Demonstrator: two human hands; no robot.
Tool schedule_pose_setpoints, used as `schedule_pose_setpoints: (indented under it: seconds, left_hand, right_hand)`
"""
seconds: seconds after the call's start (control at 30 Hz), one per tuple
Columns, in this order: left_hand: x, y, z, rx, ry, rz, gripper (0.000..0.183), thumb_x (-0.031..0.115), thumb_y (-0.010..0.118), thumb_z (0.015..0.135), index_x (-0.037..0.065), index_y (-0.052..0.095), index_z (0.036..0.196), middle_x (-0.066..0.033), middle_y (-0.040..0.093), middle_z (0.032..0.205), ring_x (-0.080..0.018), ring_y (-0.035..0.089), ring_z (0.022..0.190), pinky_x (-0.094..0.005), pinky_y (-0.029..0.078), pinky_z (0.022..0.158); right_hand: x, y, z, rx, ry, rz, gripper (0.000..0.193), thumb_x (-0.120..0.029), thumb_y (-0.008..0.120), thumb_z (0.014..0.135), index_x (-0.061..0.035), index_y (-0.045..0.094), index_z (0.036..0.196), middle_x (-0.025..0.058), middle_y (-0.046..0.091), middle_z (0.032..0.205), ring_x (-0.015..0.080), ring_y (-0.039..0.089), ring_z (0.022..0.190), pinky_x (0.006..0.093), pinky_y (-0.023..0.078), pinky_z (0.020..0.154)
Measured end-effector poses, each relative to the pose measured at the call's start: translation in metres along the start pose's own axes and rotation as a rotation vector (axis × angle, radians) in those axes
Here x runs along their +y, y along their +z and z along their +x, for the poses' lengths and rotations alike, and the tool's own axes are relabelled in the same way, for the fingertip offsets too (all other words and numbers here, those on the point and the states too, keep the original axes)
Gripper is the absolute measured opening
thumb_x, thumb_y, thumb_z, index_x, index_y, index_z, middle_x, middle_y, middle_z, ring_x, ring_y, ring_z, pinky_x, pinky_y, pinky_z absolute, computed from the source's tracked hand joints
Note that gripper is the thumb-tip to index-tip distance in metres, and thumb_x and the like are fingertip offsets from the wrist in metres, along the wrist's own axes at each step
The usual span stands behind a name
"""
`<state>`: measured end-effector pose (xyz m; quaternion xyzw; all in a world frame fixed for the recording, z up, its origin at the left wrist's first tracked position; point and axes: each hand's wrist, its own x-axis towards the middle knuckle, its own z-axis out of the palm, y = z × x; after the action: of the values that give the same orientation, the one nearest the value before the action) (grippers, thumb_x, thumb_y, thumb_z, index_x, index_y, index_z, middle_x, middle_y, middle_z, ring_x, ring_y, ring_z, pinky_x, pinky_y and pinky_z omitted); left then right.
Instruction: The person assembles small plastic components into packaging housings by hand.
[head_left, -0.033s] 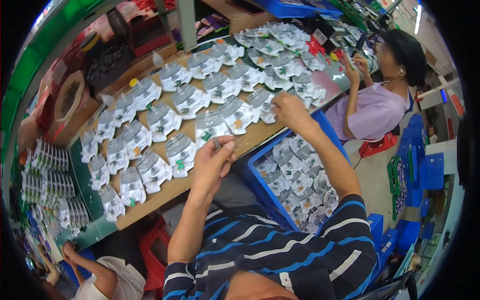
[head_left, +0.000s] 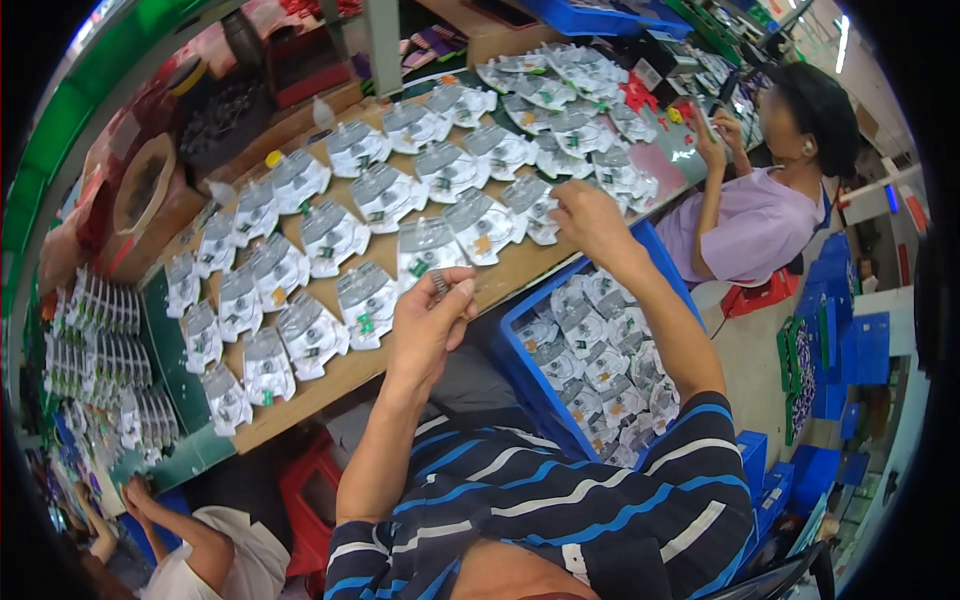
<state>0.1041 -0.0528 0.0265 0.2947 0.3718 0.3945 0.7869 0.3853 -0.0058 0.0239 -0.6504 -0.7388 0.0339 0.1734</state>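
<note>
My left hand is closed over the front edge of the board, with small grey coil springs showing between its fingers. Farther right, my right hand has its fingertips pinched together at the edge of a white-and-grey plastic housing; whatever sits in that pinch is hidden. Rows of similar housings lie on the brown board, several with small green or orange parts on them. The housing with a green part lies just beyond my left hand.
A blue crate full of housings stands at the bench's right front. More housings are heaped at the far right. A co-worker in lilac sits beyond; another person is at lower left, near a red stool.
The whole view has shifted slightly. Both hands keep nearly the same poses and places over the board.
</note>
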Motion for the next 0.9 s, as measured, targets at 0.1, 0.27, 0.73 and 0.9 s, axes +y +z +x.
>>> schedule_pose_setpoints:
  seconds: [0.1, 0.27, 0.73, 0.9]
  left_hand:
    - [0.000, -0.002, -0.002, 0.022, 0.023, 0.052, 0.017, 0.011, 0.063, 0.094, 0.000, 0.062, 0.108, -0.0035, 0.060, 0.078, -0.0022, 0.043, 0.053, -0.0155, 0.029, 0.040]
    - [0.001, -0.002, -0.004, 0.036, 0.062, 0.113, 0.021, 0.014, 0.065, 0.093, 0.001, 0.062, 0.108, -0.0025, 0.060, 0.073, -0.0026, 0.040, 0.048, -0.0183, 0.029, 0.041]
    - [0.006, -0.017, 0.009, -0.023, -0.048, -0.154, 0.018, 0.015, 0.063, 0.095, -0.001, 0.062, 0.102, -0.0108, 0.067, 0.091, -0.0047, 0.052, 0.059, -0.0156, 0.032, 0.041]
    - [0.011, -0.023, 0.015, -0.048, -0.053, -0.218, 0.017, 0.015, 0.061, 0.096, -0.001, 0.062, 0.101, -0.0118, 0.068, 0.093, -0.0055, 0.054, 0.062, -0.0160, 0.033, 0.041]
  right_hand:
    - [-0.046, -0.029, -0.002, -0.133, 0.086, 0.347, 0.032, -0.031, 0.062, 0.093, 0.0008, 0.067, 0.096, 0.0111, 0.066, 0.076, 0.0205, 0.066, 0.062, 0.0322, 0.050, 0.056]
    - [-0.106, -0.029, -0.012, -0.708, 0.309, 0.907, 0.042, -0.040, 0.052, 0.099, -0.0009, 0.065, 0.092, 0.0036, 0.064, 0.069, 0.0085, 0.061, 0.055, 0.0212, 0.043, 0.043]
    - [-0.023, 0.005, 0.059, 0.149, 0.036, 0.356, 0.016, -0.007, 0.064, 0.081, 0.0007, 0.068, 0.093, 0.0173, 0.069, 0.086, 0.0327, 0.067, 0.079, 0.0394, 0.052, 0.071]
    - [0.007, 0.032, 0.095, 0.051, 0.028, 0.070, 0.015, -0.011, 0.064, 0.080, -0.0001, 0.070, 0.089, 0.0193, 0.069, 0.087, 0.0357, 0.067, 0.079, 0.0444, 0.053, 0.072]
